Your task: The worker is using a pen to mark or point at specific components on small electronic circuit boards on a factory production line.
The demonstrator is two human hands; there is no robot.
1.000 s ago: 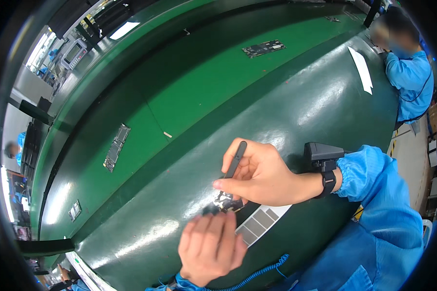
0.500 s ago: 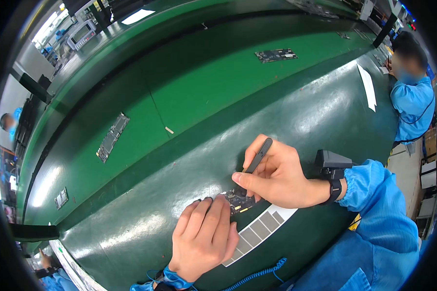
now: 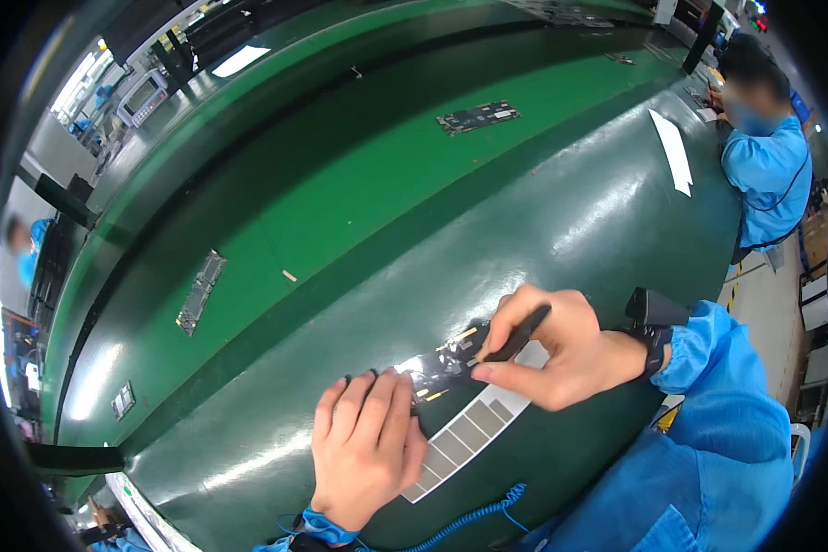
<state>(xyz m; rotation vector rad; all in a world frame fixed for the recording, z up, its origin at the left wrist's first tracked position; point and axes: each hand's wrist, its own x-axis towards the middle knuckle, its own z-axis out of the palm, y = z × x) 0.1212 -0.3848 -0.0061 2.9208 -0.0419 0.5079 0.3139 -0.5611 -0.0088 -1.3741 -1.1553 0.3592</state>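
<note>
A small dark circuit board (image 3: 442, 366) lies on the glossy green bench (image 3: 561, 221) right in front of me. My left hand (image 3: 366, 443) rests flat beside it, fingertips pressing its near-left edge. My right hand (image 3: 547, 350) is shut on a black pen-shaped tool (image 3: 517, 333), whose tip touches the board's right end. Under both hands lies a white strip with grey squares (image 3: 469, 432), partly hidden by my left hand. A black device (image 3: 651, 313) is strapped to my right wrist.
Other circuit boards lie on the brighter green belt: one at the left (image 3: 200, 293), one far back (image 3: 477, 117). A white paper sheet (image 3: 673, 153) lies near a seated person in blue (image 3: 764, 156) at the right. A blue coiled cord (image 3: 469, 517) runs by my left wrist.
My right hand with the tool has shifted right and lowered its tip onto the board. My left hand has slid up so its fingers hold the board's edge.
</note>
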